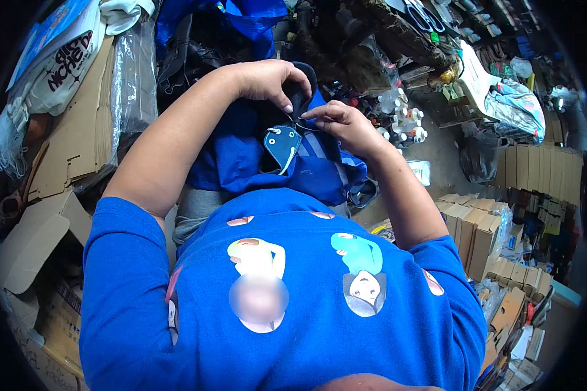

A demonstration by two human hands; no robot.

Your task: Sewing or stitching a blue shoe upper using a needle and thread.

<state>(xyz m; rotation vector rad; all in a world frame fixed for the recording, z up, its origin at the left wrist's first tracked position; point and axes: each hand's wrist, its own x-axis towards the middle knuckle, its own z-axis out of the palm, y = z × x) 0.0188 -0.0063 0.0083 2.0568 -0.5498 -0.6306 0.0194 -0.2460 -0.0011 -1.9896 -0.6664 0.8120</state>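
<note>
A dark shoe (303, 73) stands on blue cloth (235, 153) over my lap. Its dark blue eyelet flap (282, 148), edged with pale stitching, hangs open toward me, with a short white cord through one hole. My left hand (272, 83) curls around the shoe's upper part from the left, thumb pointing down along it. From the right, my right hand (347, 127) pinches at the shoe's edge, close to my left thumb. A thin dark thread (311, 130) loops out by its fingertips; any tool between them is too small to make out.
Flattened cardboard (78, 124) and an opened carton (29, 244) line my left side. To the right are small bottles (404, 120), a black plastic bag (479, 156) and stacked cardboard boxes (473, 228). Scissors (426, 16) lie on a cluttered bench at the far right.
</note>
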